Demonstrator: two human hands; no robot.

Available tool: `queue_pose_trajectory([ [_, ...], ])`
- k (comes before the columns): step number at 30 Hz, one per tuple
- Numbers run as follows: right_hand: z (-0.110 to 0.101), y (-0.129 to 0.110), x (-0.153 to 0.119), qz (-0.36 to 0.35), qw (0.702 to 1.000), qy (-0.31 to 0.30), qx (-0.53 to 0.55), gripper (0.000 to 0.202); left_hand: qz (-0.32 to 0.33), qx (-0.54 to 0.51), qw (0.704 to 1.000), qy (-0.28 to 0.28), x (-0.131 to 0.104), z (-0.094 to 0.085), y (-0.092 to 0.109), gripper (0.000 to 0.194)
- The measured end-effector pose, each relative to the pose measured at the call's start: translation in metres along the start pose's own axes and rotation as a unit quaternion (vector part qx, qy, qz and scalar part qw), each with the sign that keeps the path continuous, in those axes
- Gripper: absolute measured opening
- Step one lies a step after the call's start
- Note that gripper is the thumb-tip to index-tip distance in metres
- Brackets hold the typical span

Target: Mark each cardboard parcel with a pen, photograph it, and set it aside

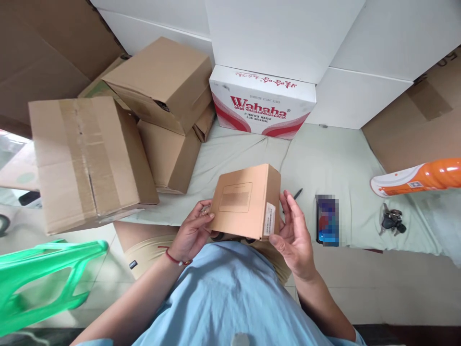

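A small brown cardboard box (239,199) is held up in front of my lap, tilted, with a printed rectangle on its broad face. On its right side is a white label (269,220). My left hand (194,226) grips its lower left edge, thumb on the face and fingers behind. At the right side, my right hand (293,235) has its thumb by the lower corner and its fingers stretched upward, partly behind the box. The thumb and fingers of that hand are apart. Just beyond it a dark pen (298,193) lies on the cloth.
Larger cardboard boxes (97,158) are stacked at the left. A white and red Wahaba-style "Wahaha" carton (262,103) stands at the back against the wall. To the right lie a phone (327,221), keys (392,220) and an orange bottle (421,178). A green stool (65,288) is at lower left.
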State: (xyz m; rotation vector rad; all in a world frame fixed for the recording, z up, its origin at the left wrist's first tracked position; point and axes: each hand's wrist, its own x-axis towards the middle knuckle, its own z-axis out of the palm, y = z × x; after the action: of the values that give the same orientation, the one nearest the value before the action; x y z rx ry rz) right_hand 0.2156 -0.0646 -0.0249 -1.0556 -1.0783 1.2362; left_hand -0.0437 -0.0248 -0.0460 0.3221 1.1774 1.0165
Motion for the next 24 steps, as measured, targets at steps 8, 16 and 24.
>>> queue_pose_trajectory([
  [8, -0.015, 0.003, 0.001, 0.063, 0.997, -0.045, 0.008, 0.08, 0.104, 0.041, 0.994, -0.004, -0.008, 0.002, -0.001, 0.06],
  [16, -0.036, 0.039, 0.01, 0.147, 0.983, 0.085, 0.074, 0.066, 0.37, 0.302, 0.876, -0.058, -0.049, 0.027, 0.012, 0.054],
  [24, -0.045, 0.047, -0.005, 0.118, 0.988, 0.091, 0.05, 0.076, 0.32, 0.24, 0.914, -0.064, -0.037, 0.025, 0.006, 0.044],
])
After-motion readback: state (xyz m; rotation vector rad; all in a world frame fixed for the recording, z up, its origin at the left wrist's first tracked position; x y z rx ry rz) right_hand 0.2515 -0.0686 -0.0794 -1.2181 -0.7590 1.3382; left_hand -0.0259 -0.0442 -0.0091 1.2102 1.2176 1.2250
